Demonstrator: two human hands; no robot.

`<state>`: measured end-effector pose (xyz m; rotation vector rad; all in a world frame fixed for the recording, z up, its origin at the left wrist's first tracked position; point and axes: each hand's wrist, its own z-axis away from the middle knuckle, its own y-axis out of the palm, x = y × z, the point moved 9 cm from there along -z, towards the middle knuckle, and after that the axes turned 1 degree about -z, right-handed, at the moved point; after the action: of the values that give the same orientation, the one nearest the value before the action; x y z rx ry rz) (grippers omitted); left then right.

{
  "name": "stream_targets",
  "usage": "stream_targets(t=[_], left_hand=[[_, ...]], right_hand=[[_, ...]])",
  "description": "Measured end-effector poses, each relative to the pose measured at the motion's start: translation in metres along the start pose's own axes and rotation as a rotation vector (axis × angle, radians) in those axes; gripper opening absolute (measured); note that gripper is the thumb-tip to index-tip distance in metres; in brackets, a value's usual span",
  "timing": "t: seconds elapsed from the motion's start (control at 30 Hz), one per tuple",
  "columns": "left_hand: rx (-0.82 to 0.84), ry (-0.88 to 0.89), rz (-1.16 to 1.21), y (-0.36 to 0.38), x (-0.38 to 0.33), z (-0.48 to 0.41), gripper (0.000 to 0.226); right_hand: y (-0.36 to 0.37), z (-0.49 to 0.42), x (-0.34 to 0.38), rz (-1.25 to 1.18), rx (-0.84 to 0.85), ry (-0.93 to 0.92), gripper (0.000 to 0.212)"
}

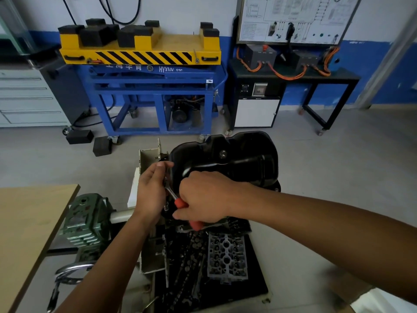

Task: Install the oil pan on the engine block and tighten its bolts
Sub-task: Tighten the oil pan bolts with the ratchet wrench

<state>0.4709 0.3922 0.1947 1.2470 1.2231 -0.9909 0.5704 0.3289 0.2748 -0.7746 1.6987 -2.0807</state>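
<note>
Far to the left of the oil pan point(237, 159) lies a wooden surface point(33, 222), and between it and the pan sits the green gearbox point(85, 222) of what we take to be the engine stand, so the work can be held at a handy height. Closer in, at the pan's left edge, our left grip point(151, 190) curls its fingers round the head of the ratchet point(172, 195), we judge to keep the socket square on a bolt we cannot see. Just beside it, over the pan's near-left corner, our right grip point(205, 197) is wrapped round the ratchet's red handle, placed far from the head for leverage. The pan itself sits dome upward on the engine block, which is mostly hidden beneath it, so seating looks done and we are in the tightening stage along the left flange. Below the pan, nearer us, a cylinder head point(225, 256) rests on a black tray point(257, 279) among loose parts. The risk we see is the socket slipping off if the head tilts.
</note>
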Motion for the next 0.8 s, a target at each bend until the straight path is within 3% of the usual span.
stream_targets(t=[0.23, 0.37, 0.5, 0.57, 0.7, 0.8], left_hand=[[0.126, -0.098, 0.026, -0.003, 0.012, -0.01, 0.038], [0.315, -0.052, 0.01, 0.005, 0.013, 0.002, 0.047], [0.403, -0.011, -0.026, 0.014, 0.005, 0.012, 0.053], [0.452, -0.008, -0.022, 0.017, 0.001, 0.014, 0.057], [0.455, -0.038, 0.021, 0.015, -0.001, 0.014, 0.076], [0.382, -0.021, 0.02, 0.007, 0.001, 0.013, 0.066]], right_hand=[[-0.02, -0.007, -0.005, 0.325, -0.121, 0.01, 0.04], [-0.028, -0.021, -0.018, 0.351, -0.176, 0.071, 0.032], [-0.029, -0.039, -0.02, 0.357, -0.206, 0.057, 0.01], [-0.026, -0.047, -0.021, 0.361, -0.202, 0.029, 0.015], [-0.02, -0.054, -0.024, 0.309, -0.201, -0.023, 0.03], [-0.019, -0.049, -0.027, 0.288, -0.221, -0.028, 0.025]])
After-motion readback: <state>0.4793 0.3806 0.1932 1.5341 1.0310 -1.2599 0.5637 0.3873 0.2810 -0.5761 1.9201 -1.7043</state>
